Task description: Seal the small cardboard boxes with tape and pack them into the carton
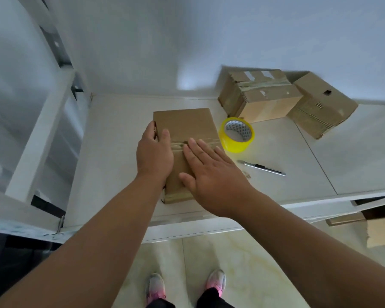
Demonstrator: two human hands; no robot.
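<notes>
Item: small cardboard box (185, 123), flat on the desk (120, 163) under both grips. Left grip (155, 150) clasps its left edge, thumb on top. Right grip (209, 172) lies flat, fingers straight, on the taped seam. We judge it light, stiff and smooth; lift by opposite edges.

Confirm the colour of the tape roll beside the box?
Bright yellow tape roll, patterned white core; head view.

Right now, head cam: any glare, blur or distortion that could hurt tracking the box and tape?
Head view: dim, bluish light, one bright patch on the wall, no glare on the box. Head view: wide-angle lens bows the shelf frame and table edge. Head view: smear around the far-right box; left hand, right hand and tape roll are sharp.
</notes>
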